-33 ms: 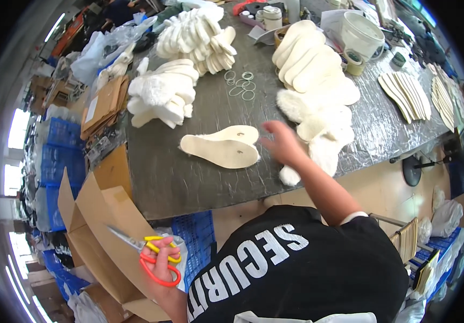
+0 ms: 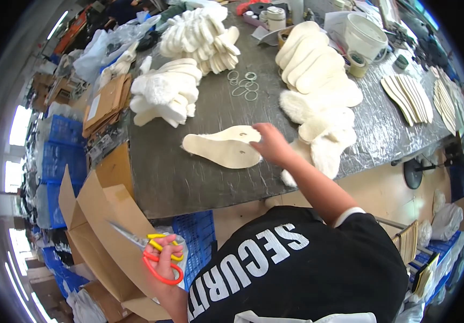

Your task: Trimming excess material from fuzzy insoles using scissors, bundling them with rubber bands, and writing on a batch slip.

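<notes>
My left hand [image 2: 166,256], low at the left and off the table, is closed around scissors [image 2: 135,238] with one red and one yellow handle loop. Their blades point up and left over a cardboard box. On the dark table lies a pair of cream insoles [image 2: 218,152], partly overlapping, each with a small dark mark near its right end. My right hand [image 2: 270,144] reaches to the right ends of this pair, thumb and fingers apart. Whether the fingertips touch the insoles, I cannot tell. Fluffy white insoles [image 2: 328,156] lie just right of that hand.
Stacks of fluffy insoles [image 2: 162,89] stand at the table's left and back. Rubber bands [image 2: 245,86] lie mid-table. A fanned row of insoles [image 2: 304,59], a clear bucket [image 2: 364,35] and thin curved pieces [image 2: 407,98] are farther right. An open carton [image 2: 113,210] stands by the left edge.
My right hand has moved left, from beside the insole pair to over its right ends. My left hand still holds the scissors, and the view has shifted slightly.
</notes>
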`<state>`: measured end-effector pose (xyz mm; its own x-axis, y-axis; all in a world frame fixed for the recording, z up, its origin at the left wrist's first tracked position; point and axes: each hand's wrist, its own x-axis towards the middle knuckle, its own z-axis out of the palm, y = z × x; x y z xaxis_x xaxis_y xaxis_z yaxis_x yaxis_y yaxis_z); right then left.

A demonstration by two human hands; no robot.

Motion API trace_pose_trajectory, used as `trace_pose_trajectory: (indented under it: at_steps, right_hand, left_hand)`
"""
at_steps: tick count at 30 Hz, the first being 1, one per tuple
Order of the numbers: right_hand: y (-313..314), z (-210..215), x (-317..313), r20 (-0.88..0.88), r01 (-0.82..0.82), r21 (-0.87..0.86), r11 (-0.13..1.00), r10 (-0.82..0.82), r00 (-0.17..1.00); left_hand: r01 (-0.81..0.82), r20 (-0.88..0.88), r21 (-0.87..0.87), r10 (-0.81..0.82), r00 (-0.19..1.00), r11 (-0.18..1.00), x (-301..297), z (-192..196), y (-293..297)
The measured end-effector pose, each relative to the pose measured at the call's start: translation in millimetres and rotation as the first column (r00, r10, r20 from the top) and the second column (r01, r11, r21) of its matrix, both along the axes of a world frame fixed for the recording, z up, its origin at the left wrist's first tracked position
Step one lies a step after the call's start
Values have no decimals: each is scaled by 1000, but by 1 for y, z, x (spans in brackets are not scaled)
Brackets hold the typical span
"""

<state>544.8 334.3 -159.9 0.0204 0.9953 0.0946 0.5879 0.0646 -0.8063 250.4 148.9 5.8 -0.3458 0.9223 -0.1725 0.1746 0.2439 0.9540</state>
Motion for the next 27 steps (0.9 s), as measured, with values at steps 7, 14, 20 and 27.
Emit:
trace_pose_trajectory:
  at_steps: [7,14,20,27]
  right_hand:
    - [50,-42,-61,245,-286,-338,897,377,893]
    - [3,36,-31,-88,-482,-27,876,478,874]
    - [-29,52,-11,-592,-742,-75,667,568,571]
    - [-33,108,-21,-879,-673,230,703,447,167]
  left_hand:
    - [-5,87,-189,22,996,982,20,-1,4]
    - [-78,248,68,59,967,995,17,-48,41]
    - [-24,423,395,-159,892,918,38,-30,103]
    - [218,104,376,-275,956,901,96,-15,116]
